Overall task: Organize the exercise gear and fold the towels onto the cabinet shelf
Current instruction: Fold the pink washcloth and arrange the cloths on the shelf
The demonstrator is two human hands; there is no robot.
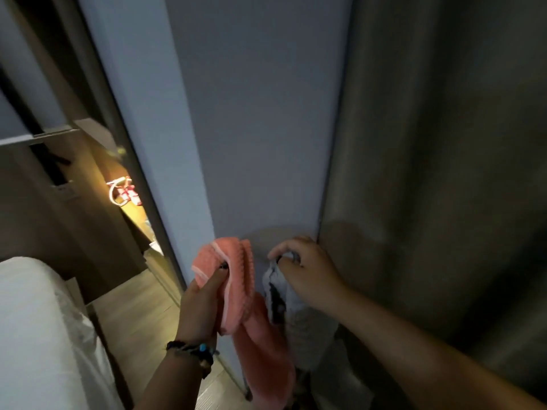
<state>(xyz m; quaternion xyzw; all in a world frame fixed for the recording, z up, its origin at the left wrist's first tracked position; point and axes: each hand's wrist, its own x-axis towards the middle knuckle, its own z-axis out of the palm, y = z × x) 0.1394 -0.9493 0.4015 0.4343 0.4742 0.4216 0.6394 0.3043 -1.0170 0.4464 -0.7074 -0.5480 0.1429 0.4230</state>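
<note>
— What's in the hands right now?

— The left hand [204, 303] has its fingers curled round a pink towel [236, 279], thumb pressed over the bunched top edge. The rest of the cloth hangs down below the fingers, past the beaded bracelet [195, 352] on that wrist.

— And the other?

— The right hand [307, 270] pinches a white towel [284, 294] with dark markings, fingers bent over its top; the cloth drops beneath the knuckles, just beside the pink one. I can't tell whether the two touch.

— Where is all this?

— Both sets of fingertips are close to a pale wall panel [260, 128]. A grey curtain [444, 173] hangs right of the right hand. Left of the left hand there's a white bed [38, 321], and further off a lit wooden shelf [133, 208] with something red and white [124, 192] on it, too blurred to name.
</note>
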